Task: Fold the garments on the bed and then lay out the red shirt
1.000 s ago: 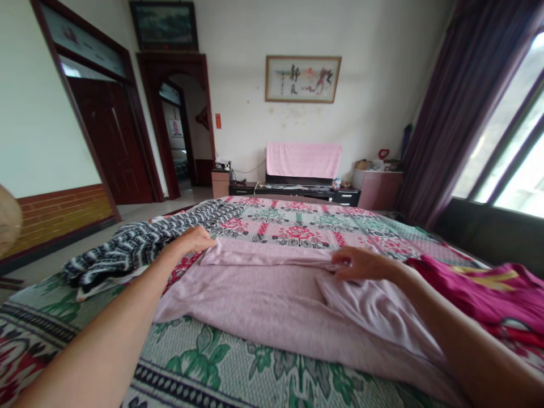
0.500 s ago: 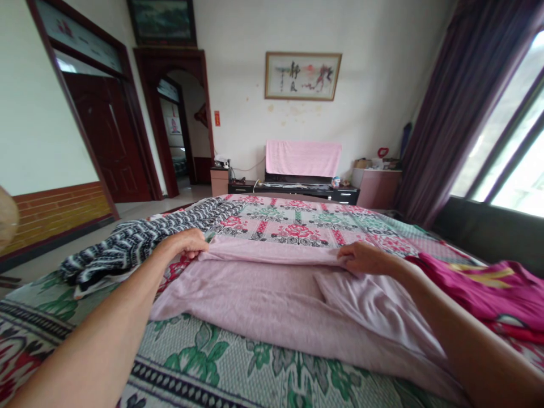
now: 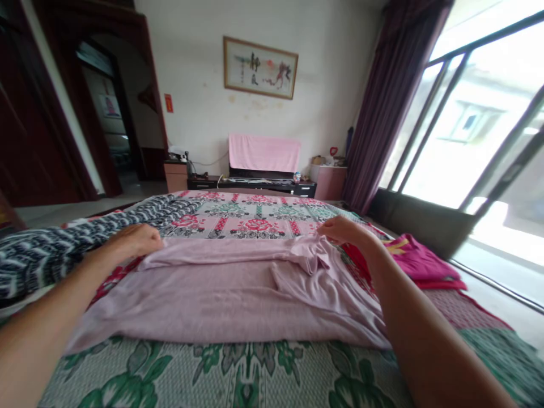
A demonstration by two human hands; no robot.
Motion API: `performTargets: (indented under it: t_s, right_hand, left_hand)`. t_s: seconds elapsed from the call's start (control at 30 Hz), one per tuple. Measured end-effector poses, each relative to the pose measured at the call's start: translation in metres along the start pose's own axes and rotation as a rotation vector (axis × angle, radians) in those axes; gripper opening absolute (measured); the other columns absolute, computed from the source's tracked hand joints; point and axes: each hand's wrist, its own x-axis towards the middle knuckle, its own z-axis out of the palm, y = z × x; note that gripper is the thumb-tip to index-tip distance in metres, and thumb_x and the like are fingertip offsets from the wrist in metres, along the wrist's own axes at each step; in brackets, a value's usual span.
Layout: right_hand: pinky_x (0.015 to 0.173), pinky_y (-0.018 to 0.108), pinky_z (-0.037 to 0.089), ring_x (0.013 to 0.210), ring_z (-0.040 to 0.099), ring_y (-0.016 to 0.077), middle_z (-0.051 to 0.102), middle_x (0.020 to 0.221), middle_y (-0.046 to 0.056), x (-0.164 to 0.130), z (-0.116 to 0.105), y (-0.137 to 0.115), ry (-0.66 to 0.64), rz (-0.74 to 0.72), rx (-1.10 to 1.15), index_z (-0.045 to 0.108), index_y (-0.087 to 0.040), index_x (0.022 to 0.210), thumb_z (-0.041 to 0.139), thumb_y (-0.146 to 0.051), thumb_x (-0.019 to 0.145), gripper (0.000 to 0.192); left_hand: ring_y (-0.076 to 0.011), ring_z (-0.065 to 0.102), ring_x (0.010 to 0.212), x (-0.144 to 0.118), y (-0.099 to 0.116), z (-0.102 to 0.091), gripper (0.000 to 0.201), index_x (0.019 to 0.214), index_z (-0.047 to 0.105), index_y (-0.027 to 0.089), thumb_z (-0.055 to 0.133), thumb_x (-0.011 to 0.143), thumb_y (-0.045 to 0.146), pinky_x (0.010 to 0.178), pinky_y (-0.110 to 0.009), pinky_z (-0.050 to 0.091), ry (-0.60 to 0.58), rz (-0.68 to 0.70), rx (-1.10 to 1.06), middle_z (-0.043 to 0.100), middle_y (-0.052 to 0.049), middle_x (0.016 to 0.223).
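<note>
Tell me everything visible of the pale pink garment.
The pale pink garment looks like thin, soft knit. It lies spread crosswise on the flowered cover, its far edge folded over in a long band; the right side is bunched and creased, the near part smoother. The left hand grips its far left corner; the right hand is at its far right end, its grip unclear.

Right fingers (image 3: 329,228) have moved outward along the garment (image 3: 229,300).
</note>
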Motion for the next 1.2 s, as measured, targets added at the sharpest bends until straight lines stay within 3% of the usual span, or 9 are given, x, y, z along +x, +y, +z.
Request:
performTargets:
  t_s: [0.13, 0.3, 0.37, 0.5, 0.63, 0.83, 1.03, 1.13, 1.2]
  right_hand:
    - [0.045, 0.022, 0.039, 0.045, 0.053, 0.0120, 0.057, 0.047, 0.002, 0.004, 0.007, 0.013, 0.081, 0.032, -0.048, 0.059, -0.016, 0.052, 0.060, -0.021, 0.071, 0.020]
    - [0.046, 0.023, 0.043, 0.047, 0.055, 0.0125, 0.059, 0.051, 0.003, 0.006, 0.016, 0.019, -0.140, 0.143, -0.104, 0.062, -0.015, 0.055, 0.065, -0.025, 0.070, 0.018]
    - [0.050, 0.021, 0.044, 0.053, 0.057, 0.0118, 0.064, 0.059, 0.002, 0.004, 0.014, 0.013, -0.258, 0.026, -0.116, 0.069, -0.016, 0.068, 0.068, -0.027, 0.068, 0.011]
    - [0.059, 0.019, 0.043, 0.068, 0.059, 0.0110, 0.070, 0.084, 0.001, -0.004, 0.013, -0.012, -0.384, -0.288, -0.180, 0.072, -0.021, 0.098, 0.072, -0.041, 0.067, 0.037]
    - [0.056, 0.021, 0.039, 0.063, 0.056, 0.0113, 0.068, 0.074, 0.001, -0.007, 0.030, -0.034, -0.438, -0.286, -0.318, 0.073, -0.017, 0.086, 0.069, -0.047, 0.068, 0.034]
    - [0.051, 0.020, 0.037, 0.057, 0.054, 0.0099, 0.061, 0.062, -0.001, -0.001, 0.042, -0.035, -0.206, -0.385, -0.113, 0.070, -0.014, 0.074, 0.057, -0.031, 0.078, 0.022]
    - [0.059, 0.020, 0.048, 0.061, 0.061, 0.0096, 0.067, 0.070, 0.000, -0.009, 0.039, -0.041, -0.512, -0.326, 0.173, 0.070, -0.017, 0.089, 0.063, -0.033, 0.077, 0.021]
    - [0.060, 0.021, 0.048, 0.060, 0.062, 0.0100, 0.068, 0.068, 0.000, -0.013, 0.038, -0.044, -0.709, -0.252, 0.103, 0.071, -0.018, 0.084, 0.066, -0.034, 0.075, 0.019]
    - [0.058, 0.021, 0.047, 0.060, 0.062, 0.0104, 0.068, 0.068, 0.001, -0.015, 0.037, -0.046, -0.724, -0.227, -0.006, 0.072, -0.018, 0.078, 0.067, -0.034, 0.073, 0.017]
  left_hand:
    - [-0.0144, 0.057, 0.069, -0.010, 0.027, 0.014, 0.010, 0.070, 0.072, 0.023, 0.067, 0.067, 0.032, 0.058, -0.018, 0.032, -0.010, 0.181, 0.187, 0.068, 0.004, 0.066]
    - [-0.0136, 0.057, 0.067, -0.023, 0.052, 0.031, 0.010, 0.070, 0.071, 0.022, 0.065, 0.068, 0.029, 0.060, -0.019, 0.033, -0.073, 0.341, 0.164, 0.067, 0.004, 0.065]
    - [-0.0140, 0.057, 0.067, -0.026, 0.057, 0.035, 0.011, 0.069, 0.070, 0.022, 0.062, 0.068, 0.029, 0.060, -0.020, 0.033, -0.094, 0.383, 0.168, 0.066, 0.004, 0.065]
    - [-0.0169, 0.058, 0.069, -0.032, 0.062, 0.041, 0.017, 0.070, 0.069, 0.021, 0.056, 0.070, 0.032, 0.062, -0.023, 0.035, -0.157, 0.479, 0.170, 0.067, 0.000, 0.070]
    - [-0.0193, 0.059, 0.073, -0.032, 0.060, 0.046, 0.025, 0.073, 0.068, 0.019, 0.049, 0.073, 0.035, 0.065, -0.027, 0.036, -0.152, 0.569, 0.213, 0.068, -0.004, 0.076]
    - [-0.0192, 0.060, 0.074, -0.025, 0.053, 0.052, 0.026, 0.074, 0.066, 0.020, 0.046, 0.074, 0.037, 0.064, -0.027, 0.036, -0.140, 0.581, 0.220, 0.069, -0.003, 0.077]
    - [-0.0194, 0.059, 0.073, -0.026, 0.055, 0.052, 0.026, 0.074, 0.067, 0.020, 0.046, 0.073, 0.036, 0.064, -0.027, 0.036, -0.134, 0.567, 0.229, 0.068, -0.004, 0.076]
    - [-0.0194, 0.059, 0.073, -0.029, 0.058, 0.049, 0.027, 0.075, 0.068, 0.019, 0.047, 0.071, 0.036, 0.064, -0.027, 0.037, -0.145, 0.550, 0.219, 0.068, -0.004, 0.077]
    - [-0.0192, 0.059, 0.074, -0.030, 0.059, 0.044, 0.027, 0.077, 0.069, 0.019, 0.049, 0.069, 0.036, 0.063, -0.026, 0.038, -0.192, 0.538, 0.197, 0.069, -0.003, 0.078]
